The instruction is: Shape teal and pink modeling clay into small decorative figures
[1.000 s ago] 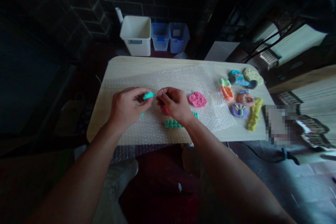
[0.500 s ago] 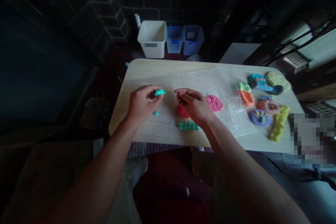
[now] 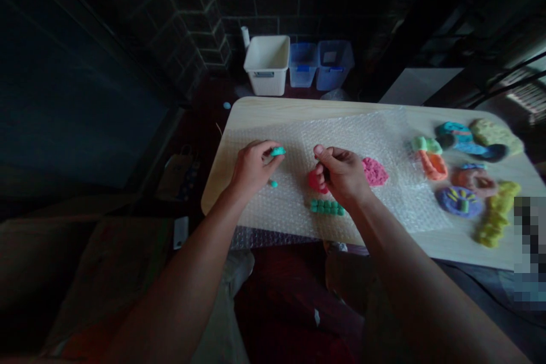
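Note:
A lump of teal modelling clay (image 3: 278, 151) is pinched between the thumb and fingers of my left hand (image 3: 255, 166), above the bubble wrap (image 3: 290, 193). Just below that hand lies a small teal clay ball (image 3: 273, 183). My right hand (image 3: 343, 173) is closed, its thumb pressed against the curled fingers; whether a small bit is between them is hidden. Under it, partly covered, sits a red-pink clay piece (image 3: 316, 181). A bumpy pink clay piece (image 3: 375, 172) is to its right. Rows of green clay balls (image 3: 327, 207) lie nearer me.
On the table's right stand an orange and green clay piece (image 3: 433, 164), a blue boot-like shape (image 3: 463, 139), a purple disc (image 3: 460, 201) and a yellow strip (image 3: 497, 213). Beyond the table (image 3: 273, 109) are a white bin (image 3: 268, 62) and blue clear boxes (image 3: 335, 65).
The view has shifted, so the table appears further right. My right hand has turned and curled its fingers tighter, thumb now on top. My left hand still holds the teal clay.

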`<state>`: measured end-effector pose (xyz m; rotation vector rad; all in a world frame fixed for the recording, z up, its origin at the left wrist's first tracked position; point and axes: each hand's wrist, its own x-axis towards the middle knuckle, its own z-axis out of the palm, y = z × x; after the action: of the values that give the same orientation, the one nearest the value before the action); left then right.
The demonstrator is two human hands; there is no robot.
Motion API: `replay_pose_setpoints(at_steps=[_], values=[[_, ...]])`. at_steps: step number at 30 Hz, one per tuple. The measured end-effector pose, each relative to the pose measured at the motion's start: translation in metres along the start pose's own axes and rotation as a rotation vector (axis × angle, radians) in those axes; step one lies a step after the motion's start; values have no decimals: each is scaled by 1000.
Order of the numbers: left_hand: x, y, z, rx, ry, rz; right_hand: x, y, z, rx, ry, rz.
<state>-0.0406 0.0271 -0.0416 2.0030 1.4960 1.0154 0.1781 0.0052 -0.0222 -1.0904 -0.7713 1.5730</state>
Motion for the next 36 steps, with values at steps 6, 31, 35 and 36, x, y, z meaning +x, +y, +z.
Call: replay_pose_setpoints(at_steps=[6,31,35,36], values=[[0,-3,4,55,-54,51,0,0,0,71,-97,60],[-2,13,-7,2,109,-16,2,5,-8,25,-74,-32],[-4,28,-6,-174,116,-75,-7,8,10,-59,-153,34],[-5,30,-6,-224,103,-92,-8,7,12,-82,-137,30]])
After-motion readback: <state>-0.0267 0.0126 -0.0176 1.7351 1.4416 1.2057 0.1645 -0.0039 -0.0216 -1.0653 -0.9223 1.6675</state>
